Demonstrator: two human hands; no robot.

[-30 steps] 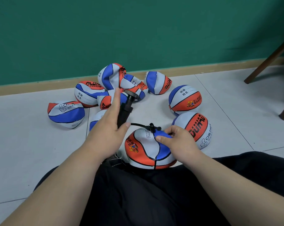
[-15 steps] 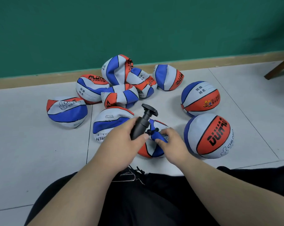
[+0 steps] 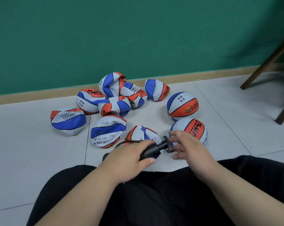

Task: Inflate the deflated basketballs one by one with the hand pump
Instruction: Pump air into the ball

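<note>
Sitting on the tile floor (image 3: 32, 144), person has the worked ball (image 3: 141, 133), limp and caved in, lying just ahead of their lap. Behind and left of it is the heap of flat balls (image 3: 115, 98). To its right sit two round balls (image 3: 183, 105) that look firm.

On the near side of that ball the left hand (image 3: 126, 159) is wrapped around the barrel of the hand pump (image 3: 152, 150). The right hand (image 3: 187, 144), off to the ball's right, has its fingers spread loose at the plunger handle (image 3: 168, 142), not clamped on it. A thin black hose (image 3: 121, 143) loops toward the ball, but I can't see whether the needle is in the valve.

My worry: the pump's lying sideways and nothing's holding the ball, so a hard stroke could yank the hose and bend the needle or pop it out.
</note>
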